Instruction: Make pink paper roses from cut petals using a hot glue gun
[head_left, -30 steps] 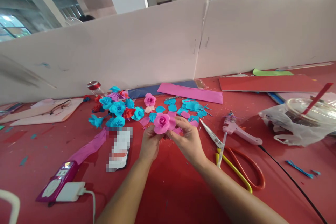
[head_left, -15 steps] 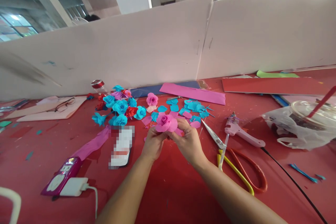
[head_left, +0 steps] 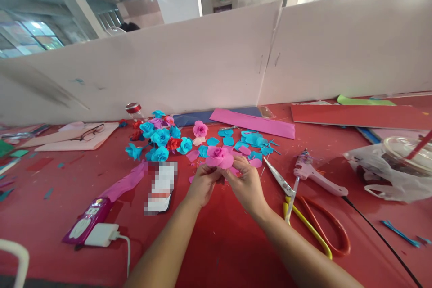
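A pink paper flower [head_left: 219,157] is held up over the red table [head_left: 232,252], pinched at its underside by both hands. My left hand [head_left: 205,184] grips it from the lower left, fingers closed. On the other side my right hand [head_left: 245,182] has thumb and fingers closed on the petals at the lower right. The flower's base is hidden by the fingers. Just behind it lie loose blue petals [head_left: 254,138] and pink petal pieces [head_left: 255,162]. A finished-looking pink flower [head_left: 200,129] stands a little farther back.
Left of the hands are a bunch of blue and red paper flowers [head_left: 159,137], a phone [head_left: 162,186] and a purple device [head_left: 88,221]. Scissors [head_left: 300,209], a pink glue gun [head_left: 319,175] and a bagged cup [head_left: 398,166] lie right. A white partition [head_left: 189,63] stands behind.
The view has shifted slightly, so everything appears a little farther right. Both hands still hold the pink paper flower in nearly the same grip.
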Tool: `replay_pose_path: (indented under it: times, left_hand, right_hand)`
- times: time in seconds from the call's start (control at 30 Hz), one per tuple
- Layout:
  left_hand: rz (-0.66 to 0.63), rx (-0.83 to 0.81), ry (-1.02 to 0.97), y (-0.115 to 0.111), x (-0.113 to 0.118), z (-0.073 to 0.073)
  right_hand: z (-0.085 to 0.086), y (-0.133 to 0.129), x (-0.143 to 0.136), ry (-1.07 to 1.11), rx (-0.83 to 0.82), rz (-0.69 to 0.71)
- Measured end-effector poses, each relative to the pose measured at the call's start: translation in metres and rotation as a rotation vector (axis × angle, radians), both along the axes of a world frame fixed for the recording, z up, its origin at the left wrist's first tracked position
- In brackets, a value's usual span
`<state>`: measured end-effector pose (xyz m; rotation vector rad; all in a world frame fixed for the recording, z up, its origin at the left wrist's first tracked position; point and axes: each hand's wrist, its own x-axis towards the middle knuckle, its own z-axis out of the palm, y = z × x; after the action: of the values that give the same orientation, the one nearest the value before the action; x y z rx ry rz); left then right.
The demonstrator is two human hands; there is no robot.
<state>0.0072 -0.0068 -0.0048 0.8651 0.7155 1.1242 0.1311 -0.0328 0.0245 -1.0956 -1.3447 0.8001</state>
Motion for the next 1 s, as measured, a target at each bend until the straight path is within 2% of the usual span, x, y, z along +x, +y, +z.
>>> replay_pose_path:
  times: [0.13,0.23,0.47,0.57,0.7,1.0]
  left_hand:
    - [0.035,-0.163,-0.146,0.002,-0.002,0.004]
    - [-0.001,-0.192,-0.14,0.003,-0.002,0.006]
    - [-0.091,-0.179,-0.146,0.002,-0.003,0.002]
    - [-0.142,-0.198,-0.16,0.001,-0.005,0.0]
    - [-0.1,-0.222,-0.133,0.002,-0.004,0.001]
    - [-0.13,-0.144,-0.145,0.002,-0.004,-0.002]
  right_hand:
    - [-0.001,0.002,0.0,0.219,-0.188,0.103]
    - [-0.001,0.004,0.0,0.332,-0.275,0.155]
    - [0.002,0.005,0.0,0.406,-0.305,0.223]
    - [0.0,0.006,0.0,0.446,-0.326,0.159]
    - [-0.005,0.007,0.001,0.471,-0.235,0.052]
    - [-0.008,0.007,0.003,0.582,-0.296,0.194]
